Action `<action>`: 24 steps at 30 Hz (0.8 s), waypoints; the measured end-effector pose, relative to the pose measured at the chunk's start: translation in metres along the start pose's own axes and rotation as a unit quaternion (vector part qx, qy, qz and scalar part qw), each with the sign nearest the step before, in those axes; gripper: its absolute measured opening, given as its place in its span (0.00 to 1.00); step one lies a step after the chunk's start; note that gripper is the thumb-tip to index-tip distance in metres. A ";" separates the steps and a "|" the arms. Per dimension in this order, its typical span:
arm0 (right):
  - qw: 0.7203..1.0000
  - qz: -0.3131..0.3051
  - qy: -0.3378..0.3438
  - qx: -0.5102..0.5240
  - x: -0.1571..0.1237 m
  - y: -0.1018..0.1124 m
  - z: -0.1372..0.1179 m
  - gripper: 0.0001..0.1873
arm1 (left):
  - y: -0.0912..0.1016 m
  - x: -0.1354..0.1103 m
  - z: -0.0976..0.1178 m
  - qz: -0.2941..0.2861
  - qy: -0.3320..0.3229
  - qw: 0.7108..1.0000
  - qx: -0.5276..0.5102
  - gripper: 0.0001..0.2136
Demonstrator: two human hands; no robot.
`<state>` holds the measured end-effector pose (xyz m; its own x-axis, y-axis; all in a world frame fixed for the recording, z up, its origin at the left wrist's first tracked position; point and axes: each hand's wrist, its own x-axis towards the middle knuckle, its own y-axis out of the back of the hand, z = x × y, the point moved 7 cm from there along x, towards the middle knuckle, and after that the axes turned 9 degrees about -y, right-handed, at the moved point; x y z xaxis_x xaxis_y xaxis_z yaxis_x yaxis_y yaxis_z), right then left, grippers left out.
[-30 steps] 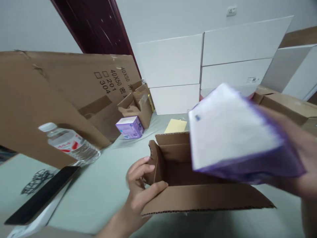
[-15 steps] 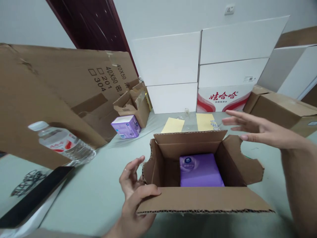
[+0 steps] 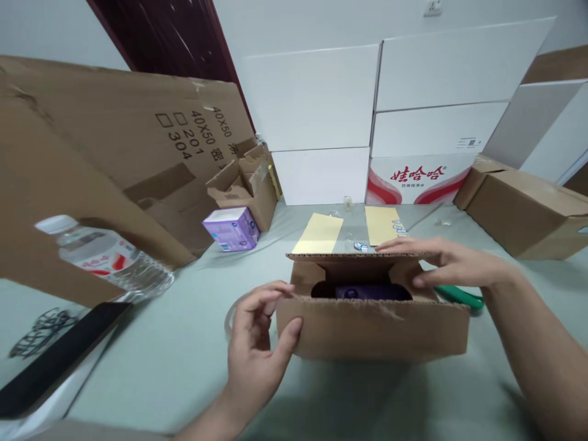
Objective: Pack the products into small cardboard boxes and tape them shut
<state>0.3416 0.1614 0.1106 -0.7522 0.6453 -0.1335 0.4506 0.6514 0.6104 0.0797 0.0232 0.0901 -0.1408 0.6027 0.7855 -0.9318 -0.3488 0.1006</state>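
In front of me stands a small brown cardboard box [image 3: 372, 331], its side flaps folded in and its front and back flaps partly raised. Through the gap shows a purple tissue pack [image 3: 374, 293] inside, mostly hidden. My left hand [image 3: 261, 331] grips the box's left front corner, thumb on the front and fingers at the top edge. At the far right corner my right hand [image 3: 452, 263] holds the back flap, fingers behind it and thumb on the near side. A green tool [image 3: 462, 297] lies under my right wrist, its kind unclear. Behind my left hand a clear ring [image 3: 229, 315] partly shows.
At left lie a water bottle [image 3: 114, 260] and a long black object [image 3: 64, 355]. Another purple tissue pack [image 3: 233, 228] sits by an open carton [image 3: 255, 196]. Yellow sheets [image 3: 319, 233] lie behind the box. White boxes [image 3: 321, 101] and a brown carton [image 3: 528, 205] stand farther back.
The side flaps have folded inward and the front flap has come up, covering much of the tissue pack. My right hand has moved left onto the back flap. The green tool now shows.
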 end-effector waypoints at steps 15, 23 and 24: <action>0.960 0.100 -0.027 -0.261 -0.023 -0.017 -0.030 0.22 | -0.016 0.024 -0.003 -0.216 0.080 0.967 0.111 0.19; 0.914 0.288 0.183 -0.218 -0.026 -0.055 -0.116 0.09 | -0.055 0.053 0.031 -0.409 0.010 0.890 0.200 0.18; 0.913 0.289 0.182 -0.222 -0.023 -0.062 -0.122 0.07 | -0.060 0.052 0.032 -0.423 0.009 0.885 0.196 0.17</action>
<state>0.2719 0.0578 0.1716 -0.5964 0.6025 0.5305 0.6446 -0.0345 0.7638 0.1387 0.0525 0.1450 0.5420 0.7776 0.3187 -0.5202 0.0126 0.8539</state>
